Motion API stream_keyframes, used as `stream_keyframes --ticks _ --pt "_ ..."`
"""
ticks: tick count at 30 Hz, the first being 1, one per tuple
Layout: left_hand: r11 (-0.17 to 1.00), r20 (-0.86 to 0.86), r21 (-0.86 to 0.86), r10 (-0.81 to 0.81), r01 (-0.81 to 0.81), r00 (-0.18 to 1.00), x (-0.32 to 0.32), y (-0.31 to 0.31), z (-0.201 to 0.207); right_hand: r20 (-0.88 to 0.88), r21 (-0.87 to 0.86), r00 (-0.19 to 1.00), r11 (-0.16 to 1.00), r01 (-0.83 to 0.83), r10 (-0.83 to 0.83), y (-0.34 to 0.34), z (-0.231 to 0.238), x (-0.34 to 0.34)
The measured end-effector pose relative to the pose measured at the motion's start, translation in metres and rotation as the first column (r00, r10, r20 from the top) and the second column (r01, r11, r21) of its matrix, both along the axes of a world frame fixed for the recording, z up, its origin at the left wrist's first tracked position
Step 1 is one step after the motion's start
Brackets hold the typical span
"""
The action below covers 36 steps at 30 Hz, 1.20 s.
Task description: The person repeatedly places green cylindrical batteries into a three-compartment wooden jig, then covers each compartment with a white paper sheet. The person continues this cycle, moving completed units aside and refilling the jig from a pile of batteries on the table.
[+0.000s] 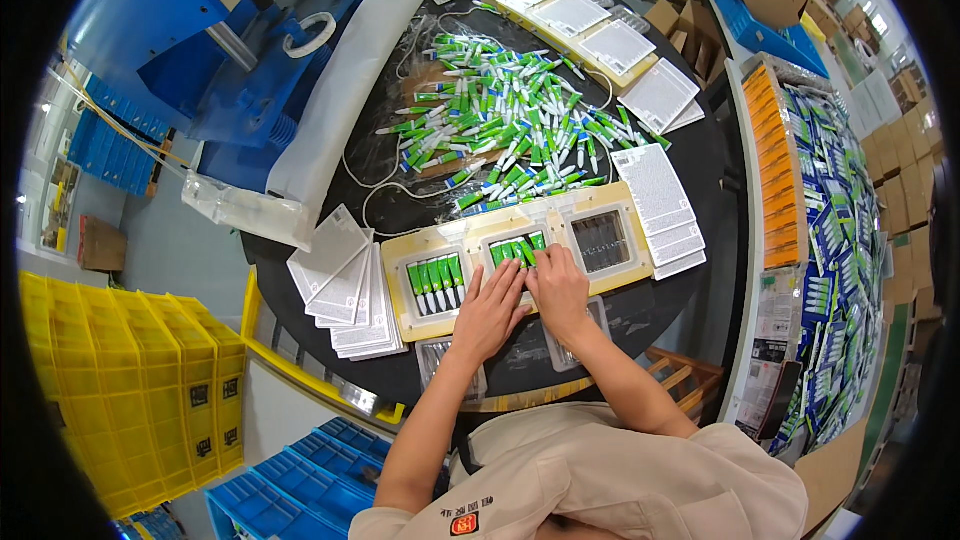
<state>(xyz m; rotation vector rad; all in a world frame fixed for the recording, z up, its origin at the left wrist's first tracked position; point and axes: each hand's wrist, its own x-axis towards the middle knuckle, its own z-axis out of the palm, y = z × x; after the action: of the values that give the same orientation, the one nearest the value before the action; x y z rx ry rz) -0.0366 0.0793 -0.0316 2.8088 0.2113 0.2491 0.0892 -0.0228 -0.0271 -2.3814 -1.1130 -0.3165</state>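
A long cream-yellow tray (455,237) with three framed openings lies across the near part of the round black table. Small green-and-white tubes (430,275) stand side by side in its left opening. Green tubes also line the middle opening, partly hidden by my hands. My left hand (490,312) lies over the lower ends of these tubes, fingers stretched out. At the right end of that row, my right hand (562,290) has its fingertips closed around a green tube (538,240). The right opening shows a clear plastic blister (599,241) with no tubes in it.
A large heap of tubes (520,115) covers the table beyond the tray. Printed white cards (345,280) lie in stacks to both sides. A second tray (570,25) sits at the back. A blue machine (260,90) stands left, yellow crates (130,380) lower left.
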Motion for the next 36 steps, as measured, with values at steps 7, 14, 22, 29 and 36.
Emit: stream_keyframes --ticks 7,14,22,29,36 --pt "0.985 0.112 -0.149 0.105 -0.087 0.988 -0.021 0.002 0.028 -0.063 0.201 0.992 0.975 -0.092 0.107 -0.025 0.023 0.010" --pt "0.850 0.179 -0.331 0.483 -0.410 0.857 -0.140 -0.049 0.030 0.073 0.212 0.938 0.914 -0.347 0.339 -0.029 -0.001 0.010" --pt "0.882 -0.127 0.046 0.471 -0.470 0.873 -0.148 -0.070 0.003 -0.007 0.198 0.928 0.910 -0.364 0.372 -0.018 -0.012 0.009" --pt "0.864 -0.006 -0.004 0.504 -0.504 0.864 -0.138 -0.072 -0.007 -0.018 0.268 0.919 0.888 -0.375 0.394 -0.036 0.003 0.006" --pt "0.842 0.316 -0.102 0.532 -0.530 0.786 -0.110 -0.050 0.012 -0.061 0.353 0.967 0.911 -0.212 0.249 -0.049 0.016 0.068"
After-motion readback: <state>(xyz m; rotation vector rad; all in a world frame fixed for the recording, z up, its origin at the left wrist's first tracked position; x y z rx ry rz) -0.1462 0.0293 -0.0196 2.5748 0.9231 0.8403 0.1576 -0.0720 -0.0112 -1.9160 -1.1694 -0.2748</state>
